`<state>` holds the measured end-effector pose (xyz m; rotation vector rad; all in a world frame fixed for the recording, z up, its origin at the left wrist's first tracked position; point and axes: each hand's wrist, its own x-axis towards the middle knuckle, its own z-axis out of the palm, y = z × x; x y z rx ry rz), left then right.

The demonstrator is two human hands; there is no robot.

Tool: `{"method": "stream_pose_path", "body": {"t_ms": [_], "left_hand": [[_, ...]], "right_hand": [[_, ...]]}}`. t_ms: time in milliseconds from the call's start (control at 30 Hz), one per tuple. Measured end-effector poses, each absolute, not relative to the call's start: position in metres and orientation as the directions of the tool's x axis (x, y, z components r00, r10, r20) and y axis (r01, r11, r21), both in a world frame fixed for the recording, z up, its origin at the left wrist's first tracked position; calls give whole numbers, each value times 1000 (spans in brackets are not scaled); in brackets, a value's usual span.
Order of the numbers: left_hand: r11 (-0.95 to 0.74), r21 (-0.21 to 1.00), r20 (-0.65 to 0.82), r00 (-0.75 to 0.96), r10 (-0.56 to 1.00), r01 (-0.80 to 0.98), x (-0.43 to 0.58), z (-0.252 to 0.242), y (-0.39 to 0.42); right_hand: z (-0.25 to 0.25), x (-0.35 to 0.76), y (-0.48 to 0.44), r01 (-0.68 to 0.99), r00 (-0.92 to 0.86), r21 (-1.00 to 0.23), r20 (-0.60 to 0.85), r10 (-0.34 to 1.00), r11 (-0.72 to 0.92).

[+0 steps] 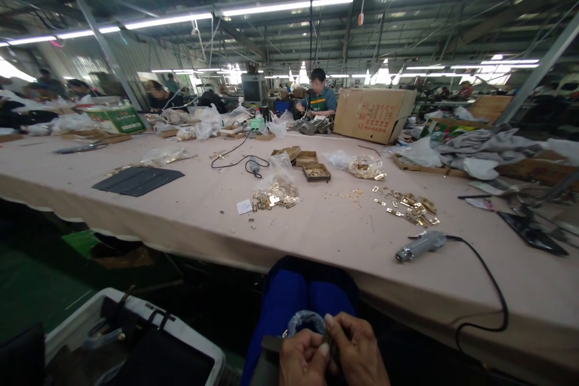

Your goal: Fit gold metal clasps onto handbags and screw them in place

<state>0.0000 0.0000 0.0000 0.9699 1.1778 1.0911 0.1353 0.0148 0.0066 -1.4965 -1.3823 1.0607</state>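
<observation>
Both my hands are low in the head view, close together above my lap, with the fingers pinched. My left hand (304, 359) and my right hand (359, 350) meet at a small dark piece, mostly hidden by the fingertips. Just behind the fingers rises a curved loop wrapped in clear plastic (306, 319), like a bag handle, with a bit of gold metal at its left end. A dark flat panel (266, 359) shows left of my left hand. What joins these parts is hidden by my hands.
On the table (181, 223) lie a grey electric screwdriver (420, 246) with black cord, loose gold metal fittings (414, 208), a plastic bag of fittings (278, 187) and small boxes (316, 172). A white bin (194, 341) with dark items stands left. A co-worker (319, 99) sits opposite.
</observation>
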Motion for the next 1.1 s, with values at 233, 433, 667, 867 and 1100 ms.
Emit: {"method": "stream_pose_path", "body": {"t_ms": [233, 433, 667, 867, 1100], "left_hand": [[165, 973, -165, 14, 986, -159, 2, -2, 2], [299, 934, -278, 128, 952, -197, 3, 6, 3], [362, 880, -346, 107, 932, -306, 4, 26, 2], [387, 864, -364, 133, 922, -321, 0, 31, 1], [410, 839, -366, 186, 912, -359, -5, 33, 1]], "right_hand": [[14, 134, 11, 238, -20, -968, -87, 996, -80], [19, 133, 16, 266, 87, -963, -23, 996, -45], [6, 141, 26, -99, 8, -971, -219, 976, -217], [1, 145, 25, 26, -20, -987, -160, 987, -159], [-2, 143, 26, -38, -23, -981, -191, 981, -192]]}}
